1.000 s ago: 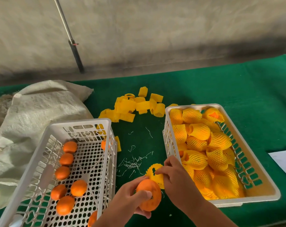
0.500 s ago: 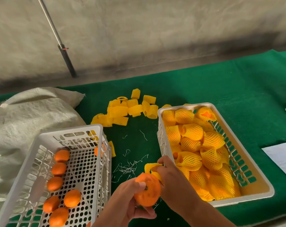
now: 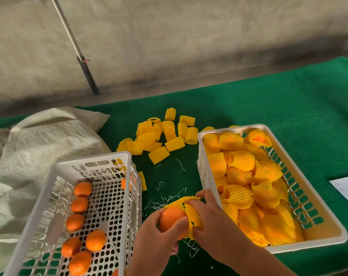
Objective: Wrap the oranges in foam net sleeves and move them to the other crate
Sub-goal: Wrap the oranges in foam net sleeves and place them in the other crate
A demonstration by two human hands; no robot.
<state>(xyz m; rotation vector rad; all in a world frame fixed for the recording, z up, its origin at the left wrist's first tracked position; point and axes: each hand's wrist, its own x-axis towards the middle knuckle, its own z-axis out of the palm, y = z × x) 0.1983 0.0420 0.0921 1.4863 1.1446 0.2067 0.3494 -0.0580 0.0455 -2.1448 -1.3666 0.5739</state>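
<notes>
Fingers (image 3: 182, 223) of the left hand (image 3: 155, 242) curl round a bare orange (image 3: 172, 220), thumb across its near side. The right hand (image 3: 211, 226) pinches a yellow foam net sleeve (image 3: 191, 211) between thumb and fingertips, stretching its mouth against the orange's right side; the sleeve covers only that side. Both hands work low in the head view, over the green cloth (image 3: 288, 100) between the two crates.

The left crate (image 3: 93, 162) holds bare oranges (image 3: 79, 205) in a line along its left side; one more shows only as an orange patch through the right wall, and another is cut off at the bottom edge. The right crate (image 3: 332, 234) is heaped with wrapped oranges (image 3: 240, 160), so its floor is hidden. How far the sleeve reaches behind the held orange cannot be seen, as the right hand covers it. Both forearms run out of frame at the bottom. Loose sleeves (image 3: 159, 136) lie heaped on the cloth beyond the crates, with thin white shreds (image 3: 163, 198) near the hands. A pale sack (image 3: 39, 148) lies at the left, and a white sheet (image 3: 346, 188) is cut by the right edge.

Half a second ago the sleeve stood bunched above the orange in the right hand's fingers; now it is spread wide and pulled onto the fruit's side. The left hand's grip has shifted little, and the crates' contents are unchanged.
</notes>
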